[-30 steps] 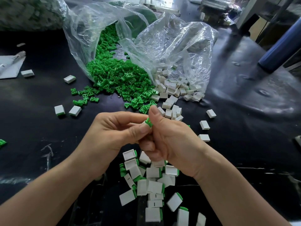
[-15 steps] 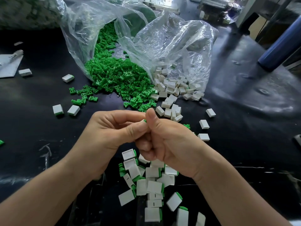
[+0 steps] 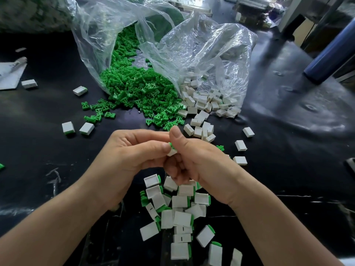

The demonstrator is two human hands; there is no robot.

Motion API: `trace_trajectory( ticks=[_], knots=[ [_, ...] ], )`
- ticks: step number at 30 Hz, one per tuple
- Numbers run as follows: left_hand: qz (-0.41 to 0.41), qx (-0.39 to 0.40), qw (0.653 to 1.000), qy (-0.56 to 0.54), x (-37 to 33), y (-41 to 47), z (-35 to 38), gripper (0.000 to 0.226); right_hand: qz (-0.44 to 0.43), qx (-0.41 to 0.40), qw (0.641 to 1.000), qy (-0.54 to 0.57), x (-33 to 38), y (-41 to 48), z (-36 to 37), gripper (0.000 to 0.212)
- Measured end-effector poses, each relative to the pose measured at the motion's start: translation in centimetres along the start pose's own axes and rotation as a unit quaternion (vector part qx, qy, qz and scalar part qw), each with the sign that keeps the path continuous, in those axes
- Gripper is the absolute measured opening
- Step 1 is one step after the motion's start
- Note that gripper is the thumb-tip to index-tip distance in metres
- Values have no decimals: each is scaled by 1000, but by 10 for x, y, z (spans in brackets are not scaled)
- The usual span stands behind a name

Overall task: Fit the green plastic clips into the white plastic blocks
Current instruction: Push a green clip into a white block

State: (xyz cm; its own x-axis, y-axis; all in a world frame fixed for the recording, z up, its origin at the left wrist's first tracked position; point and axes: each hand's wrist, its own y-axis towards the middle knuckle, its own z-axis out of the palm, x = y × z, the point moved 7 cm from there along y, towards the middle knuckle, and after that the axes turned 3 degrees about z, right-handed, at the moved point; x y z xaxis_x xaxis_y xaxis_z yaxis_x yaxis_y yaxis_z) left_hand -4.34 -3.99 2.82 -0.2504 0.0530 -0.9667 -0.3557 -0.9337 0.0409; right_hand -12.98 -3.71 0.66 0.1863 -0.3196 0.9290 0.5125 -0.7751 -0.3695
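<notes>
- Green clip (image 3: pixel 171 145) and white block (image 3: pixel 171 152) pinched between left hand (image 3: pixel 134 156) and right hand (image 3: pixel 194 162) fingers (image 3: pixel 174 134), apparently for pressing home.
- Finished blocks (image 3: pixel 180 201) below fingers: likely drop zone.

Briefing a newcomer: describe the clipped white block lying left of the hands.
From the clear plastic bag spilling green plastic clips, look near-left to two white plastic blocks lying together. It's the left block, green-edged; its right neighbour shows none.

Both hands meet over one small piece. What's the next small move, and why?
Likely push the green clip home with the right hand while the left hand steadies the white block: green shows above the block, so it seems not fully seated.
</notes>
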Motion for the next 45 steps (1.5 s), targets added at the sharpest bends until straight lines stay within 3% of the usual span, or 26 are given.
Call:
trace_trajectory(
  ticks=[11,17,25,34,38,40,43,45],
  knots=[
    [-22,-63,998,-7,7,0,-9,20,-18,-52,998,-11,1,1,-2,80],
    [-29,-84,996,-6,10,-1,-11,14,-28,-81,996,9,1,1,0,45],
    [-31,-88,995,-24,13,0,-11,14,-45,-108,992,-39,1,2,-2,56],
    [-30,-68,997,-24,14,0,-11,17,-38,-95,994,-34,5,-1,-1,38],
    [-18,-61,998,-22,11,0,-12,30,-34,-97,992,-69,3,0,-3,60],
    [-14,-71,997,-9,9,1,-13,25,-37,-113,988,-101,4,0,-8,72],
    [-21,-113,993,8,11,2,-19,15,-58,-169,974,-139,11,-3,-20,57],
    [-20,-118,992,34,9,2,-20,13,-70,-218,961,-154,14,-5,-35,58]
  ],
)
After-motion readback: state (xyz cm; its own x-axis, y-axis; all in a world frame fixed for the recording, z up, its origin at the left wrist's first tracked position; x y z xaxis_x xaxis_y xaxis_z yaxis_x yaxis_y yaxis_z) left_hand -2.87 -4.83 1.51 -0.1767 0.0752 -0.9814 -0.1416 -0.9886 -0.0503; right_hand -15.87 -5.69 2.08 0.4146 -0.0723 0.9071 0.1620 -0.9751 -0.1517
